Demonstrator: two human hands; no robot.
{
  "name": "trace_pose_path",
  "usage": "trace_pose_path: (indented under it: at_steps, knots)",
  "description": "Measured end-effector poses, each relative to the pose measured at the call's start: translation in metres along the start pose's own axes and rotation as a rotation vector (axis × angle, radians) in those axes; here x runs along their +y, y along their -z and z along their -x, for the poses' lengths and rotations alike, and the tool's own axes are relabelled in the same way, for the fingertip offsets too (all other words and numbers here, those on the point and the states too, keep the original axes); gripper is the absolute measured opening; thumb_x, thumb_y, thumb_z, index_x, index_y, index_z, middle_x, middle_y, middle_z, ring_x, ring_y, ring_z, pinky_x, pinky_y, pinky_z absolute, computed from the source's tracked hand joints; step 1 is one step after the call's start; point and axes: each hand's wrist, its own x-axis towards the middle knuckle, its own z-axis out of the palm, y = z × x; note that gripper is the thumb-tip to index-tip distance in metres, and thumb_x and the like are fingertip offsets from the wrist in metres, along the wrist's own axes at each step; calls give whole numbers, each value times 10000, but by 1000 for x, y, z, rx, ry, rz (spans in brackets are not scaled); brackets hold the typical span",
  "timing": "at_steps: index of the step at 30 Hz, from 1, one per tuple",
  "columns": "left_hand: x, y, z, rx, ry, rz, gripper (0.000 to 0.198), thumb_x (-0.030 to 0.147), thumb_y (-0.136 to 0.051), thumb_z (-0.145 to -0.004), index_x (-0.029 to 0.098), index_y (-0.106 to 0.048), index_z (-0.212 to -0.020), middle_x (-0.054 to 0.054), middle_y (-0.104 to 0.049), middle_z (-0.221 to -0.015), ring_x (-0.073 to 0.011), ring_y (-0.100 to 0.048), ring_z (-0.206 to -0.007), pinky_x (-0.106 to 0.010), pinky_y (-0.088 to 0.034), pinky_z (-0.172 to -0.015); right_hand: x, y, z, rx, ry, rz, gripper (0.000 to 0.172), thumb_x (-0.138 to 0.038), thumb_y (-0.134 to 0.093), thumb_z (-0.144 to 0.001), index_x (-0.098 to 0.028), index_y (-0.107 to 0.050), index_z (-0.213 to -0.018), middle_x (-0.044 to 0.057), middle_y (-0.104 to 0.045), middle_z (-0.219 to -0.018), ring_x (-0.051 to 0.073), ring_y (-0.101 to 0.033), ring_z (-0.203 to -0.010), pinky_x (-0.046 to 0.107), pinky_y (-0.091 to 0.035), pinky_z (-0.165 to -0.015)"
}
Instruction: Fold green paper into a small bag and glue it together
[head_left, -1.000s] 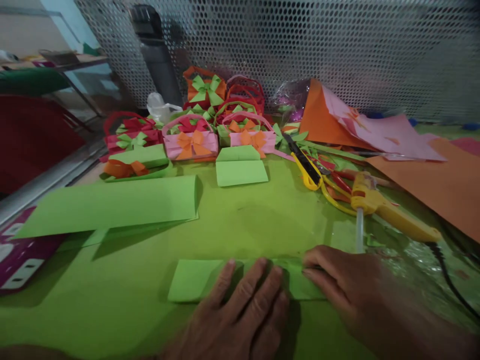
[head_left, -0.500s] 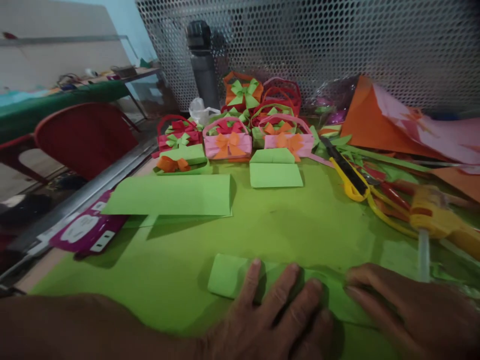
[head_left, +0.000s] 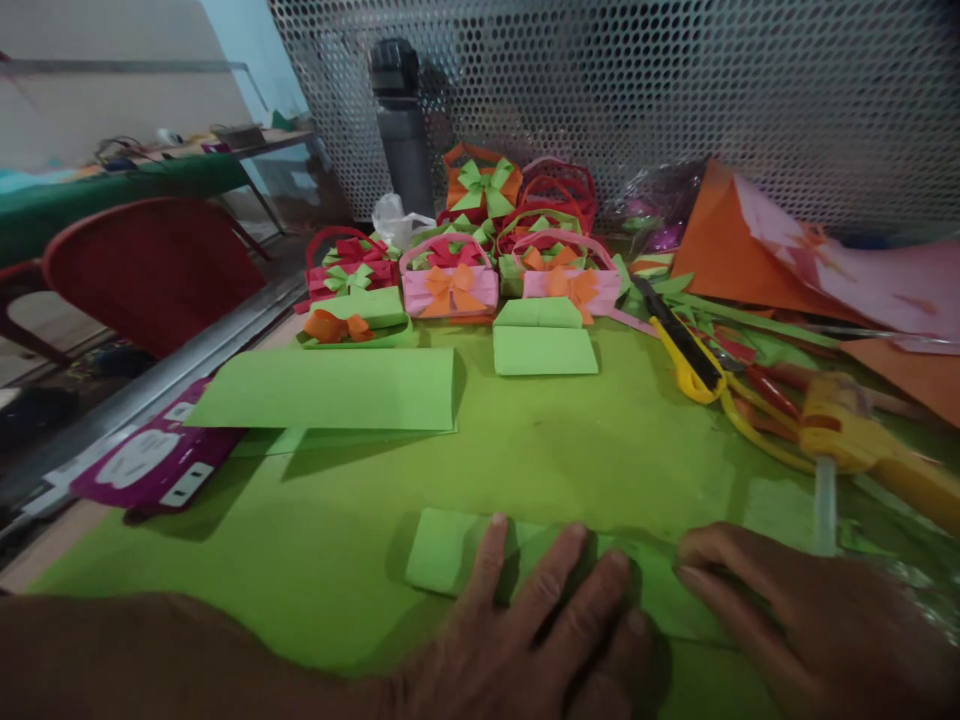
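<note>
A folded strip of light green paper [head_left: 442,550] lies on the green work surface [head_left: 375,500] near the front. My left hand [head_left: 525,620] rests flat across it, fingers spread and pressing it down. At the strip's right end, my right hand [head_left: 795,610] has thumb and forefinger pinched together on the paper's edge. Behind the hands are a folded light green sheet [head_left: 337,390] and a smaller folded green piece [head_left: 546,350]. Part of the strip is hidden under my left fingers.
Several small paper baskets with bows [head_left: 450,285] stand at the back, beside a dark bottle [head_left: 403,140]. On the right lie yellow-handled scissors [head_left: 686,365], a yellow glue gun [head_left: 832,425] and orange paper [head_left: 712,235]. A purple case [head_left: 157,460] lies at left.
The whole view has shifted slightly, with things appearing a little further left. Both hands keep nearly the same place on the paper strip.
</note>
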Motion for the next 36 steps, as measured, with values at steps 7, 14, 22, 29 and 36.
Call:
trace_pose_path:
  at_steps: [7, 14, 22, 29, 36]
  knots:
    - [-1, -2, 2, -5, -21, -16, 374, 264, -286, -958, 236, -366, -1322, -44, -410, -1378, -294, -395, -1201, -466, -379, -881, -5, 5, -6, 44, 20, 11, 193, -239, -334, -906, -207, -500, -813, -24, -582, -557, 122, -534, -406, 265, -281, -375]
    - [-1, -1, 1, -15, -6, -7, 355, 294, -310, -954, 255, -407, -1293, -20, -440, -1361, -279, -410, -1195, -446, -365, -907, -5, 6, -7, 41, 25, -12, 180, -240, -348, -899, -209, -492, -795, -43, -546, -524, 114, -506, -375, 267, -253, -375]
    - [-2, -9, 4, 52, -29, -7, 352, 351, -407, -916, 264, -469, -1252, -40, -459, -1347, -307, -388, -1203, -507, -215, -972, -18, 17, -12, -40, -114, -10, 207, -169, -341, -874, -226, -494, -746, -29, -531, -506, 136, -507, -423, 289, -260, -437]
    - [-3, -13, 4, 82, -56, -25, 343, 340, -401, -912, 273, -499, -1234, -40, -484, -1324, -308, -393, -1180, -551, -24, -1019, -18, 22, -13, 18, -137, 56, 61, -185, -400, -843, -222, -449, -847, -39, -551, -474, 145, -507, -358, 287, -229, -383]
    - [3, -28, 6, 183, 31, 18, 307, 332, -394, -911, 304, -526, -1187, -11, -495, -1314, -272, -212, -1318, -536, -12, -1057, -17, 26, -9, -4, -133, 42, 69, -152, -395, -825, -208, -434, -815, -55, -528, -479, 137, -496, -371, 268, -206, -393]
